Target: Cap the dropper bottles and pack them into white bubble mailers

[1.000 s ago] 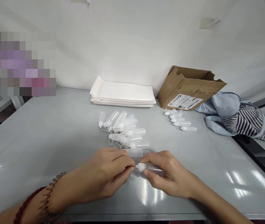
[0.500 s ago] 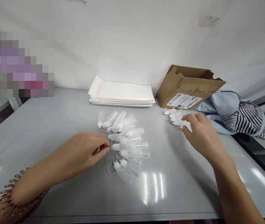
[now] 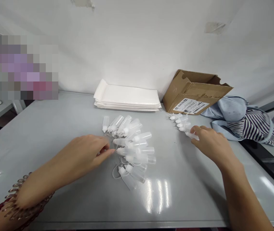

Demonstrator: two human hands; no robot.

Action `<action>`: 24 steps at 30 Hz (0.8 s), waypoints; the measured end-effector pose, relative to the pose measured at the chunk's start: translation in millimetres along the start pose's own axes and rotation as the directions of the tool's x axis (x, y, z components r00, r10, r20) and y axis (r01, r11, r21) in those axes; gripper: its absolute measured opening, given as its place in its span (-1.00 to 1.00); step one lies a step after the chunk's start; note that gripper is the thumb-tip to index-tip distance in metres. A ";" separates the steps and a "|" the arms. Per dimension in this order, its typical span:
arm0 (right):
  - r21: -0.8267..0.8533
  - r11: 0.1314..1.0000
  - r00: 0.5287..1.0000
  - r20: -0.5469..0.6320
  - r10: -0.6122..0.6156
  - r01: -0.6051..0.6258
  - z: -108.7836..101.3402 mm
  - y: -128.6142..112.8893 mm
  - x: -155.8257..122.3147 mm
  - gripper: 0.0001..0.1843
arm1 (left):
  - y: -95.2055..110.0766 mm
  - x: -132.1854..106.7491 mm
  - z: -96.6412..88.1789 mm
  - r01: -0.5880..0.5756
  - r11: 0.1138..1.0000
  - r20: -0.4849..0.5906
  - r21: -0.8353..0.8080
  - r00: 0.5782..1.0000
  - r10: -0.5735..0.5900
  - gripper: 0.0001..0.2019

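Several small translucent dropper bottles (image 3: 127, 150) with white caps and thin needle tips lie in a loose fan on the grey table. At the left edge of this pile is my left hand (image 3: 86, 154), thumb and forefinger slightly apart, the thumb by one bottle's tip. A short row of similar bottles (image 3: 182, 120) lies to the right, in front of the cardboard box. My right hand (image 3: 211, 144) pinches the body of the nearest dropper bottle (image 3: 191, 136) in that row; its far side is hidden by my fingers.
White padded envelopes (image 3: 129, 96) are stacked against the wall. The open cardboard box (image 3: 194, 91) stands right of them. Beside it lie a light blue and striped cloth bag (image 3: 254, 122) and a long black object (image 3: 267, 163). A blurred-out patch covers the upper left.
My left thumb and forefinger have parted at the bottle tip. My right hand has moved slightly down and right with its bottle, apart from the others in the row.
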State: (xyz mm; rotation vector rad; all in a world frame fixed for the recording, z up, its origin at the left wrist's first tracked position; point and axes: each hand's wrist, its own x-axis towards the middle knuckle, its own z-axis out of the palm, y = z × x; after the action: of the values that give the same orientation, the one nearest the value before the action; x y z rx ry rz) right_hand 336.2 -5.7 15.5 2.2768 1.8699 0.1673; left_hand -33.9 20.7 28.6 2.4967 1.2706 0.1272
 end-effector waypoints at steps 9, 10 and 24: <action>0.198 0.964 0.979 0.068 -0.192 0.176 -13.9 -7.2 -10.2 -0.78 | 8.5 1.3 -1.6 0.051 0.991 -0.049 0.122 0.998 -0.046 -0.58; 0.249 0.948 0.974 0.056 -0.220 0.200 -15.9 -8.4 -11.9 -0.79 | 8.6 1.3 -1.5 0.051 0.990 -0.060 0.128 0.997 -0.044 -0.57; 0.906 0.333 0.941 -0.159 -0.299 0.260 -35.5 -39.9 -33.2 -0.84 | 33.7 0.1 7.2 -0.077 0.971 -0.385 -0.227 0.923 -0.017 -0.83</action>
State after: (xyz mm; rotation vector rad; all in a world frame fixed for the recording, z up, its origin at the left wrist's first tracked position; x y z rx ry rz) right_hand 284.1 -28.2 42.6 2.3020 2.7173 -1.3348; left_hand -6.3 0.6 33.2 2.3515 1.2679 0.7675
